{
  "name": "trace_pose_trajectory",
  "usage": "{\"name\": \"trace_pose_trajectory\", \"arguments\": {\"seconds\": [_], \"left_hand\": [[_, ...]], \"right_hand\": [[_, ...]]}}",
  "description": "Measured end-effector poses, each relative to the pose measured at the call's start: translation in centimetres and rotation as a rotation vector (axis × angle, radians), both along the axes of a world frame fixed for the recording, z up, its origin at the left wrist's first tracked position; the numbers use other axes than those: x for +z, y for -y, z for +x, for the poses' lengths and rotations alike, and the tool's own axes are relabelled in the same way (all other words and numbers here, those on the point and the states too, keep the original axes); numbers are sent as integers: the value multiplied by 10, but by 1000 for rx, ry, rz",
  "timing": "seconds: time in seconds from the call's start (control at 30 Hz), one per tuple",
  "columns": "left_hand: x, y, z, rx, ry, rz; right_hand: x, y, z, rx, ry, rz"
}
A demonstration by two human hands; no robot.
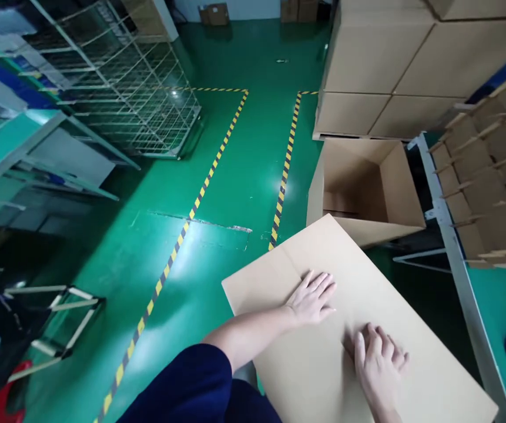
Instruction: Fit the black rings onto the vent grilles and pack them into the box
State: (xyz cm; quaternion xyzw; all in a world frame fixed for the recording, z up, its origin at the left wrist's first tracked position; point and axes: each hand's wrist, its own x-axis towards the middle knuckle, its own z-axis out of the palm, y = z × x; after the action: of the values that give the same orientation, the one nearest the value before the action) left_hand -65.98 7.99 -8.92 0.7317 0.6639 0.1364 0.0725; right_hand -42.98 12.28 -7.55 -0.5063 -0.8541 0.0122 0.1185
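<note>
A large flat piece of brown cardboard (297, 358), possibly a folded carton, lies before me at the lower right, tilted across the view. My left hand (312, 298) rests on its upper part with the palm down and fingers stretched out. Over the lower right part, my right hand (380, 364) has its fingers loosely bent and casts a shadow on the board; nothing shows in it. Just beyond the far corner of the cardboard stands an open carton (396, 188), whose inside looks bare.
Stacked closed cartons (367, 64) rise behind the open one. Cardboard dividers (491, 176) lie on a metal-framed table (455, 264) at right. A wire cage trolley (147, 106) and a green-topped bench (10, 141) stand left. Yellow-black tape (173, 252) marks the green floor.
</note>
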Motion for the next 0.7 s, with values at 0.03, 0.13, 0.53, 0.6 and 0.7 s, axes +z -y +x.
{"name": "trace_pose_trajectory", "arguments": {"seconds": [0.03, 0.13, 0.53, 0.6, 0.7], "left_hand": [[-1, 0, 0, 6, 13, 6], [-3, -4, -1, 3, 51, 18], [4, 29, -32, 91, 73, 14], [4, 25, -31, 96, 64, -5], [5, 16, -26, 83, 35, -19]], "right_hand": [[8, -21, -21, 76, -34, 17], [28, -82, -127, 474, -164, -98], [-12, -134, -285, 1077, -23, -247], [-16, -136, -281, 1079, -25, -197], [-16, -135, -284, 1040, -33, -149]]}}
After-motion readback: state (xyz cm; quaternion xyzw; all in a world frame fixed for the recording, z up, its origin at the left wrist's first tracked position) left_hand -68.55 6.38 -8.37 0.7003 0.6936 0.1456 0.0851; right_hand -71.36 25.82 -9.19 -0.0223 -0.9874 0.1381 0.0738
